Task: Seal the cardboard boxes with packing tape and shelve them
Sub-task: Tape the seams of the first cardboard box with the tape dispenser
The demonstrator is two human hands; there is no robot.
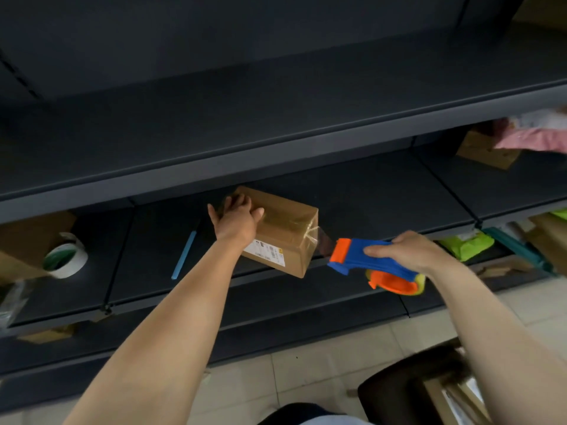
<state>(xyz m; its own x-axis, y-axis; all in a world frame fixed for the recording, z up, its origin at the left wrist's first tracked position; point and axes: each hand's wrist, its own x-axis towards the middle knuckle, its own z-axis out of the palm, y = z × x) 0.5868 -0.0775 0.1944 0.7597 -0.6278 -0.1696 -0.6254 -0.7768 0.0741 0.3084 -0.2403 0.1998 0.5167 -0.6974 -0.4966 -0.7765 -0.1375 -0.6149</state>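
Note:
A long brown cardboard box [287,228] with a white label lies on the dark middle shelf [383,194], its near end sticking past the shelf edge. Clear tape runs along its top and over its right end. My left hand [237,217] lies on the box's far left end, fingers curled over the top edge. My right hand [408,248] grips a blue and orange tape dispenser [368,262] just right of the box. A strip of clear tape [325,240] stretches from the box end to the dispenser's mouth.
A white tape roll [66,256] and a blue stick [184,254] lie on the shelf to the left. Another cardboard box [487,150] and a pink bag [534,138] sit at the back right. Green packets [466,245] lie on a lower shelf. Tiled floor [322,363] shows below.

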